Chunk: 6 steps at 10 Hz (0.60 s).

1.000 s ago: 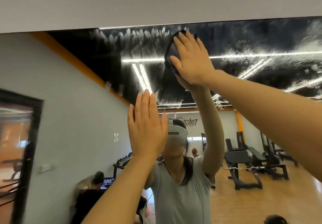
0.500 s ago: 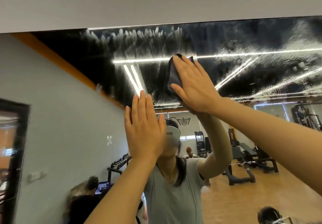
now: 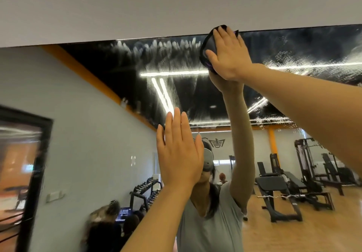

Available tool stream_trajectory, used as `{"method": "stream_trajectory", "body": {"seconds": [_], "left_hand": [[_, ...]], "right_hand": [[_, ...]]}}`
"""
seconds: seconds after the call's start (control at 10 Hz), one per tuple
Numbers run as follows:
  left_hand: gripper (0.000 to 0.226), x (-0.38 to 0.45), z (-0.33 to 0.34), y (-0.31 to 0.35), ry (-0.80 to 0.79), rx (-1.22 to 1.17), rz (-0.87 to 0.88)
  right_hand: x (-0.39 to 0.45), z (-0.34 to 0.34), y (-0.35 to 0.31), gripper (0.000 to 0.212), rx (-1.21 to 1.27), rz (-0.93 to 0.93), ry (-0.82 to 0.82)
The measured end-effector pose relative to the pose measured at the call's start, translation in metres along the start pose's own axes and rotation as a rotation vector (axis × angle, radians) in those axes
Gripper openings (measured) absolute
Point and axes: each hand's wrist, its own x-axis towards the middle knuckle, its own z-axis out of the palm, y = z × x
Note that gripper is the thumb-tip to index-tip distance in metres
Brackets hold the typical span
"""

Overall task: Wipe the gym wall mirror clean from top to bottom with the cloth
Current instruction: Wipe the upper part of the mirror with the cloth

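Head view: your right hand flat, fingers straight, presses dark cloth against mirror at its very top edge, cloth overlapping white wall above. Your left hand lower down, palm flat on glass, fingers straight and together, holding nothing. Streaky wet smears left of cloth, droplets to its right. Reflected weight benches low right.

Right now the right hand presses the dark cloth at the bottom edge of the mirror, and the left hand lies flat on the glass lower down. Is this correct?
Not quite. The head view shows the right hand pressing the dark cloth at the top edge of the mirror, not the bottom. The left hand does lie flat on the glass lower down.
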Motion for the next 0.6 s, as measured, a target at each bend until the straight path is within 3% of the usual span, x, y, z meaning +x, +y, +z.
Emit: {"method": "stream_trajectory", "body": {"seconds": [0.3, 0.6], "left_hand": [[0.072, 0.003, -0.002, 0.002, -0.026, -0.007, 0.002], [0.07, 0.001, -0.001, 0.001, -0.012, -0.025, 0.016]], "right_hand": [[0.002, 0.001, -0.029, 0.062, -0.023, -0.147, -0.054], [-0.009, -0.01, 0.022, 0.064, -0.05, -0.002, -0.033]]}}
